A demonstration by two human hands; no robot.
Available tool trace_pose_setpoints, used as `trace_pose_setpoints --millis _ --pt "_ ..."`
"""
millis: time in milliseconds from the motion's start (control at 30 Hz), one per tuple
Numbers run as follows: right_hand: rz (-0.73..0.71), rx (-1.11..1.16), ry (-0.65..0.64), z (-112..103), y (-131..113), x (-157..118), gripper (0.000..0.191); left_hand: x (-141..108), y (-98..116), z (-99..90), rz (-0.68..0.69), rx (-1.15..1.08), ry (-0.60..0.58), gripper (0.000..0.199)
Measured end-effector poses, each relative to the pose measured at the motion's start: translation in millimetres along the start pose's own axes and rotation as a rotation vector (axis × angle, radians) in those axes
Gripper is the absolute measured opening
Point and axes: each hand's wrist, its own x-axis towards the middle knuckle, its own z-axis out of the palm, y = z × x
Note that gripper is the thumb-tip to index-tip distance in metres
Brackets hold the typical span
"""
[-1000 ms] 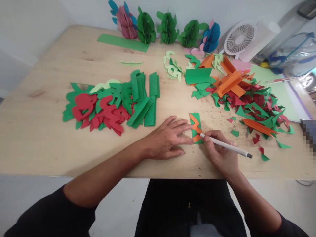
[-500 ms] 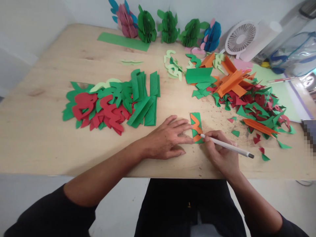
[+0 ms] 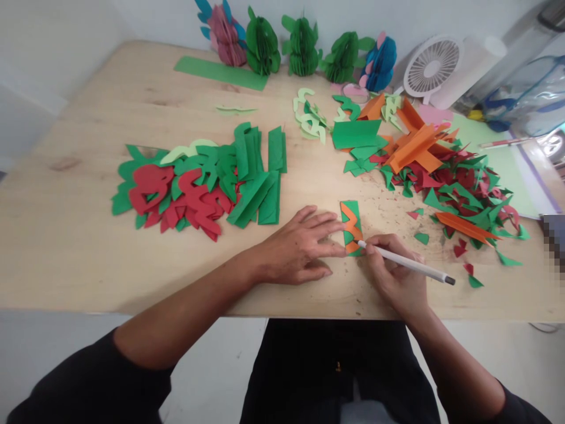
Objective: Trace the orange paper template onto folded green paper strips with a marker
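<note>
A wavy orange paper cutout (image 3: 351,221) lies on top of a small green paper strip (image 3: 355,211) near the table's front edge. My left hand (image 3: 300,247) rests flat with its fingers spread, and the fingertips touch the left side of the cutout and strip. Gripped in my right hand (image 3: 397,274) is a white pen (image 3: 410,264) with a dark end. Its tip meets the right edge of the orange cutout, low on the strip. To the left lie red paper cutouts (image 3: 152,185) and folded green paper strips (image 3: 251,200).
Orange folded paper (image 3: 417,147) and a heap of red and green scraps (image 3: 459,194) cover the right side. Along the wall stand several honeycomb paper figures (image 3: 302,50), beside a small white fan (image 3: 432,66). A long green strip (image 3: 220,73) lies at the back.
Almost nothing differs. The camera view has shifted very slightly, while both hands, the pen and the paper stay in place.
</note>
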Motion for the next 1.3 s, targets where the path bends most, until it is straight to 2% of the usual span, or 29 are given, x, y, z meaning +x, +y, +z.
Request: trace_pose_setpoints --millis 267,700,933,1133,1300 --pt "0.03 0.032 -0.056 1.1 -2.5 -2.5 0.013 0.0 -0.9 0.1 -0.001 0.002 -0.006 0.038" --pt "0.018 0.056 -0.061 4.4 -5.7 -3.8 0.01 0.5 -0.1 -0.4 -0.012 0.005 -0.007 0.039" --pt "0.075 0.111 -0.065 5.1 -6.1 -4.6 0.011 0.4 0.1 -1.4 -0.003 -0.005 -0.013 0.039" --pt "0.181 0.217 -0.006 2.8 2.8 -3.0 0.013 0.3 0.4 -1.3 -0.009 -0.013 -0.018 0.038" --pt "0.18 0.259 -0.021 7.0 6.1 1.7 0.015 0.3 0.5 -1.3 -0.015 -0.016 -0.025 0.041"
